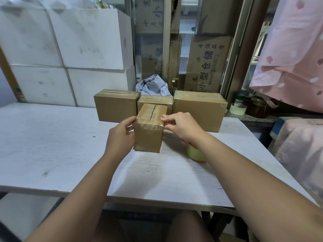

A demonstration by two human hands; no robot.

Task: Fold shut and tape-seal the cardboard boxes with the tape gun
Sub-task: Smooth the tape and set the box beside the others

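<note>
A small cardboard box (148, 131) stands on the white table (52, 142) in front of me, its top flaps folded shut with clear tape across them. My left hand (120, 135) presses against its left side. My right hand (181, 125) pinches its top right edge with fingertips. Behind it, three closed boxes stand in a row: a left box (116, 106), a small middle box (155, 101) and a larger right box (199, 110). The tape gun with a yellowish tape roll (194, 152) lies on the table under my right forearm, mostly hidden.
White foam crates (70, 49) are stacked at the back left. A crumpled plastic bag (152, 86) lies behind the boxes. Printed cardboard cartons (208, 65) lean at the back. A tape roll (237, 109) and jars sit on a ledge at right, under pink cloth (293, 49).
</note>
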